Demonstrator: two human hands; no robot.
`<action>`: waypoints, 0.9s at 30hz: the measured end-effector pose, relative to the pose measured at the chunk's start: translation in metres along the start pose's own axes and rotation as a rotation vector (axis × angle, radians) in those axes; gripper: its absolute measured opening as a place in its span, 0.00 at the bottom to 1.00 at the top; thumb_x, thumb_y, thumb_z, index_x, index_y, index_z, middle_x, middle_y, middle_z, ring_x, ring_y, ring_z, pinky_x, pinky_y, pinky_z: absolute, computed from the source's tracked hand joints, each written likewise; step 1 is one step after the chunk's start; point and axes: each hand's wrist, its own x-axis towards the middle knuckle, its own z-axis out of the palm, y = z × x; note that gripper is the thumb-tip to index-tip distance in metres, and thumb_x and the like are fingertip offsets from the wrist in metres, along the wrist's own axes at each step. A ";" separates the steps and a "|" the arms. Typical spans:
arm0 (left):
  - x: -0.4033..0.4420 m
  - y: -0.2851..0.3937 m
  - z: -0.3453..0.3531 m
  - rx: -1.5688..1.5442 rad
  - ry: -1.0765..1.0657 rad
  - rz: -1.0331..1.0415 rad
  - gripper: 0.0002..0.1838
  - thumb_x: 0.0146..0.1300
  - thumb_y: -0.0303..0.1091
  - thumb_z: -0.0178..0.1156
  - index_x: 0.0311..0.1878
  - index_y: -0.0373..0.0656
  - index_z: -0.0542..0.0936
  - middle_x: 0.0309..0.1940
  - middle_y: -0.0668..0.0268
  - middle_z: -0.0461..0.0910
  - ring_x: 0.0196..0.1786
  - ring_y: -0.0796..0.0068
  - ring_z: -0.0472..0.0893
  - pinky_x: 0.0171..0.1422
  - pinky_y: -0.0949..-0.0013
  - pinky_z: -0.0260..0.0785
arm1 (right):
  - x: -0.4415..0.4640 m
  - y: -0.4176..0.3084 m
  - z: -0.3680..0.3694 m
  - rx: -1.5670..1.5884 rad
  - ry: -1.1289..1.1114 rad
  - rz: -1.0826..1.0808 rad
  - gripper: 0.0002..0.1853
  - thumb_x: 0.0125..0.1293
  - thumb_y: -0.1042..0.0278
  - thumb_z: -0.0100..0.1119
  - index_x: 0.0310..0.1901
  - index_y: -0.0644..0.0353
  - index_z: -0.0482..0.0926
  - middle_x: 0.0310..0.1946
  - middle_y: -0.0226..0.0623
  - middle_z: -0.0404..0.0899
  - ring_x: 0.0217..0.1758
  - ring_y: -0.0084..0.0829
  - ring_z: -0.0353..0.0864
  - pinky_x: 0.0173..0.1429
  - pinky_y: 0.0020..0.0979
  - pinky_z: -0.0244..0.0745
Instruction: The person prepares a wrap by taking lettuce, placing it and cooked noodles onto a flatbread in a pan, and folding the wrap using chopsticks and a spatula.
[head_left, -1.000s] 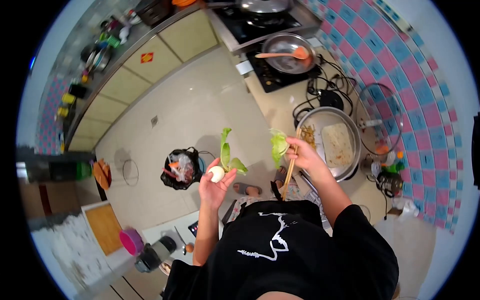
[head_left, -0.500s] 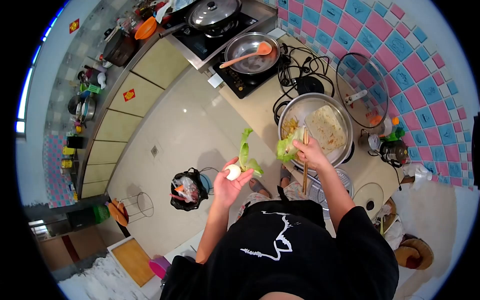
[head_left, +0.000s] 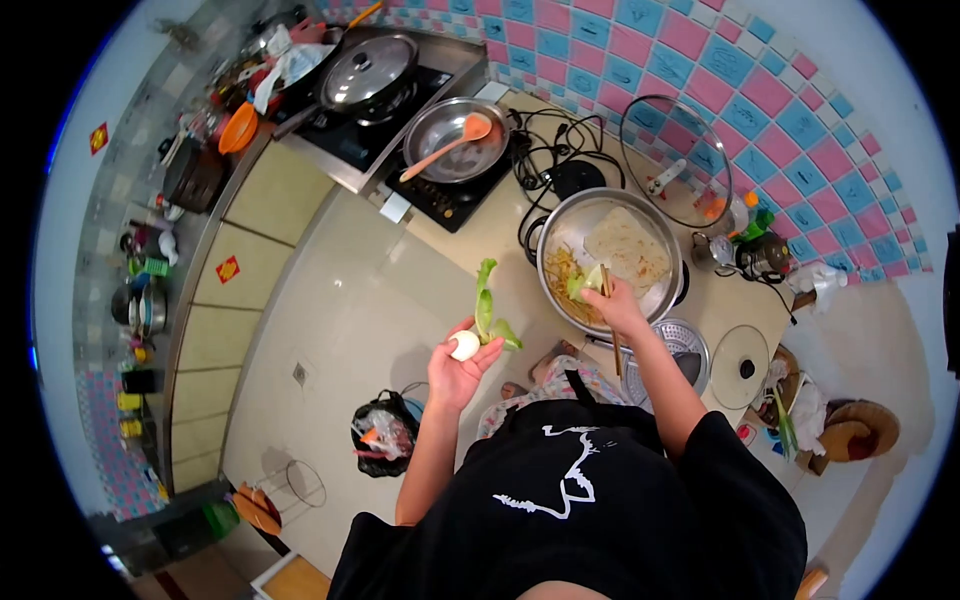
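Wide metal pan (head_left: 570,226): stands on the cream desk (head_left: 727,300); its flatbread (head_left: 632,250) and yellowish strips (head_left: 564,270) lie side by side, the strips to the left in a loose heap.
Right hand (head_left: 622,308): over the near part of the pan; fingers closed around wooden chopsticks (head_left: 617,350), with a lettuce piece (head_left: 590,282) pinched at the fingertips.
Lettuce piece: pale green, crumpled; it hangs over the strips; whether it touches them I cannot tell.
Left hand (head_left: 457,378): palm up, well apart from the pan, above the floor; fingers curled, with a white egg (head_left: 464,345) gripped under the thumb.
Egg: smooth, rounded; peeled or in its shell, I cannot tell.
Green leaf (head_left: 485,305): long, bent, brighter green; rises from the left fingers beside the egg.
Progress: flatbread and strips are already in the pan; lettuce piece is at the pan but not released; egg and green leaf remain outside it.
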 end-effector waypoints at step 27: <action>0.230 0.043 0.087 0.235 -0.194 -0.648 0.25 0.58 0.35 0.44 0.59 0.34 0.62 0.51 0.46 0.70 0.51 0.39 0.73 0.59 0.49 0.67 | 0.198 0.083 -0.088 0.243 0.622 0.534 0.12 0.53 0.66 0.65 0.26 0.62 0.72 0.16 0.34 0.69 0.14 0.27 0.63 0.15 0.29 0.54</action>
